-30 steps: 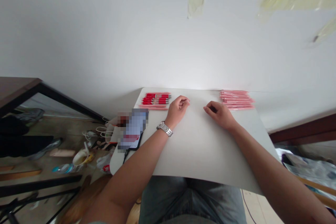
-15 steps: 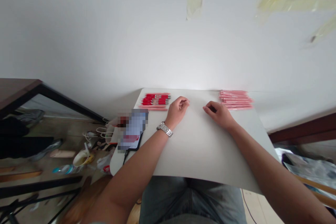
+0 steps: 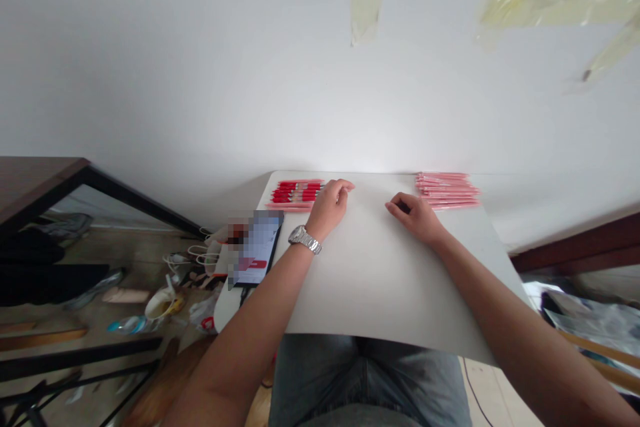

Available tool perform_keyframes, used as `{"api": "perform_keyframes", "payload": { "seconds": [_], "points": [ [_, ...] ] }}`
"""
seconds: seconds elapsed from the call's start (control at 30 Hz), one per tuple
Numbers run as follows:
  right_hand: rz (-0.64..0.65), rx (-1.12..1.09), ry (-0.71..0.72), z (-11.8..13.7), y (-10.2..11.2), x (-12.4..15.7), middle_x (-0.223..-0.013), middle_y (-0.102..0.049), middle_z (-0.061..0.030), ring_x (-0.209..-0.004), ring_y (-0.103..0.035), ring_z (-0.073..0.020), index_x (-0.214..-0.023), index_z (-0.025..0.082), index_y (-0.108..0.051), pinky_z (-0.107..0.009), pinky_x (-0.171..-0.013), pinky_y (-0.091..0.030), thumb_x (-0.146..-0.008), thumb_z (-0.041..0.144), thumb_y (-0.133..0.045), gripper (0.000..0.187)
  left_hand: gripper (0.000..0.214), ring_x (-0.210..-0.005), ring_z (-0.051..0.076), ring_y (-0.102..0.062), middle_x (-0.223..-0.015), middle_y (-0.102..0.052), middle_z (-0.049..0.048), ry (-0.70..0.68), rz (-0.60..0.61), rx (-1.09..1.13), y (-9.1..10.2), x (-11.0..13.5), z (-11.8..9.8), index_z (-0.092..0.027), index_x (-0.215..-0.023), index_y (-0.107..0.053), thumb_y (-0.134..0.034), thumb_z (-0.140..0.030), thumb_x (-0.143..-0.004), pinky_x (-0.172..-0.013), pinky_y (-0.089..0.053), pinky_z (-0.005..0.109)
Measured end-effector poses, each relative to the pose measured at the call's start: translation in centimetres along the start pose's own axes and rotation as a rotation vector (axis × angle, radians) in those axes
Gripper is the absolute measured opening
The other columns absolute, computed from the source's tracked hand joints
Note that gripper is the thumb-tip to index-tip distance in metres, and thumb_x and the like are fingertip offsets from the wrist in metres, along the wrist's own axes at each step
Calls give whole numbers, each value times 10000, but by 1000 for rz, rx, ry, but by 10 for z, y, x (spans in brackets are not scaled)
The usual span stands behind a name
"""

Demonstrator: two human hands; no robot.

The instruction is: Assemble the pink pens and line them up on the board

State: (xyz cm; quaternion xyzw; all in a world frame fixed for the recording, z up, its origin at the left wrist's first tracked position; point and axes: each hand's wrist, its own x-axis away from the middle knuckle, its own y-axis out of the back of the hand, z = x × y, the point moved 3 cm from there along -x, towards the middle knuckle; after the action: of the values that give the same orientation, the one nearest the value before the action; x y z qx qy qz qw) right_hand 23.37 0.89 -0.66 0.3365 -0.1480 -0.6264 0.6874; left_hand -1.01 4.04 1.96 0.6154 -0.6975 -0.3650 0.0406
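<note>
My left hand (image 3: 329,205), with a metal watch (image 3: 305,239) on its wrist, is just right of a row of red pens (image 3: 297,195) and overlaps their tips in view. Its fingers point forward, thumb apart from them, and nothing shows in them. Slim pink sticks (image 3: 290,207), perhaps pens or refills, lie along the row's near side. My right hand (image 3: 416,215) rests on the white table with its fingers loosely curled and no object visible in them. Beside it on the right is a pile of similar slim pink sticks (image 3: 450,191).
A phone (image 3: 267,247), partly pixelated, lies at the left edge of the white table (image 3: 380,287). Behind the table rises a white wall (image 3: 250,80) with strips of yellowed tape. Left of it, a bottle (image 3: 129,325) and a cup (image 3: 160,304) are on the cluttered floor.
My left hand has shifted left toward the red pens, its fingers straightening from a curl. My right hand stays in about the same place. The view has tilted slightly.
</note>
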Motion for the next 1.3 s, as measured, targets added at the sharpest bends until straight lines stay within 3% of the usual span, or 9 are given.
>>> {"api": "perform_keyframes", "payload": {
  "seconds": [0.1,0.27,0.47,0.8,1.3],
  "points": [
    [4,0,11,0,0,0,-671,-554,7,-614,-457,-138,-812,197,-609,-293,-583,-337,-955,584,-546,418,269,-1085,243,-656,-1117,-707,101,-48,5,-151,22,-8,2,-199,-1070,-697,-449,-146,-980,-1039,-498,419],
    [6,-3,14,0,-1,-1,-662,-547,7,-611,-451,-137,-809,198,-609,-291,-574,-337,-952,584,-546,417,277,-1092,263,-618,-1155,-684,101,-8,43,-407,62,-18,20,-197,-1088,-722,-483,-173,-951,-1060,-478,437],
    [11,-3,12,-1,-1,-1,-677,-534,14,-633,-449,-136,-817,200,-608,-288,-591,-339,-954,566,-551,394,289,-1031,244,-628,-1103,-699,85,-2,199,-526,93,-24,42,-206,-1055,-757,-500,-219,-924,-1024,-494,401],
    [9,-16,17,2,-1,0,-673,-536,13,-625,-437,-134,-814,201,-612,-287,-584,-330,-953,586,-550,414,310,-1007,247,-668,-1112,-718,71,-6,381,-524,110,-24,55,-229,-1110,-753,-676,-348,-834,-944,-525,361],
    [10,-13,17,0,-1,-1,-681,-540,11,-635,-452,-138,-825,200,-624,-288,-596,-351,-953,575,-550,403,338,-1038,244,-672,-1191,-710,56,-13,453,-515,114,-27,55,-259,-1107,-751,-714,-394,-799,-951,-510,341]
  ]
}}
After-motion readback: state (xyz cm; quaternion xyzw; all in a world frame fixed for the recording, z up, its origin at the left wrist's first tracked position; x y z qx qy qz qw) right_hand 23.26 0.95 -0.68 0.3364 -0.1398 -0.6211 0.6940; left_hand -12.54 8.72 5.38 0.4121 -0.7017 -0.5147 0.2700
